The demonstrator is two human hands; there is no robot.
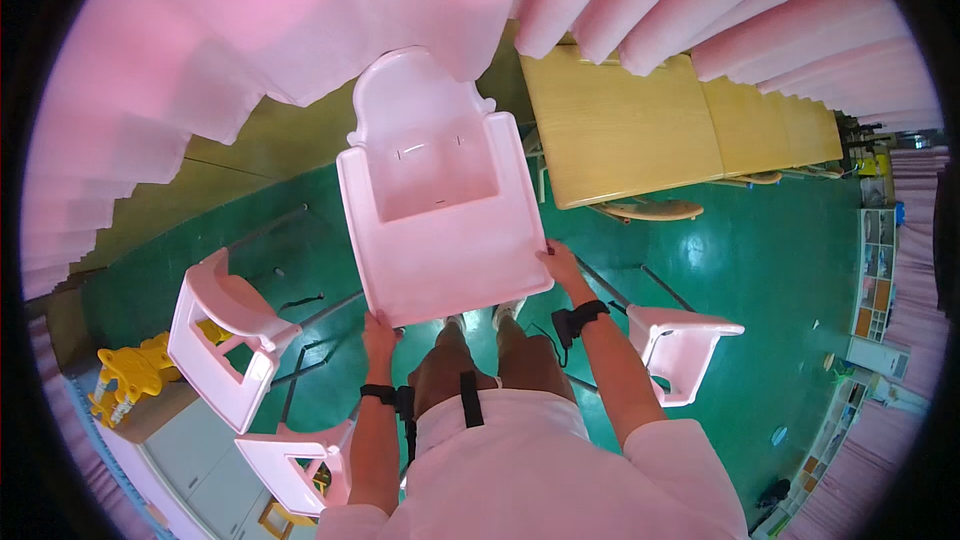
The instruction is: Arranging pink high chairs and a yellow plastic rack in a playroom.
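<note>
In front of me stands a pink plastic high chair [455, 250] with a rounded backrest and a wide tray around its seat. My left hand [380, 345] is closed on the tray's near left corner, with the thumb on top. At the near right edge of the same tray, my right hand [562, 268] is closed around the rim. The fingers beneath the tray are mostly hidden. My feet show just past the tray's near edge, and a black strap circles each wrist.
Two more pink high chairs [235, 340] [300, 460] stand at my left, another high chair [685, 345] at my right; their thin metal legs spread over the green floor [740, 270]. Wooden tables [620, 130] line the far right under pink curtains [700, 0]. A white cabinet [205, 465] is lower left.
</note>
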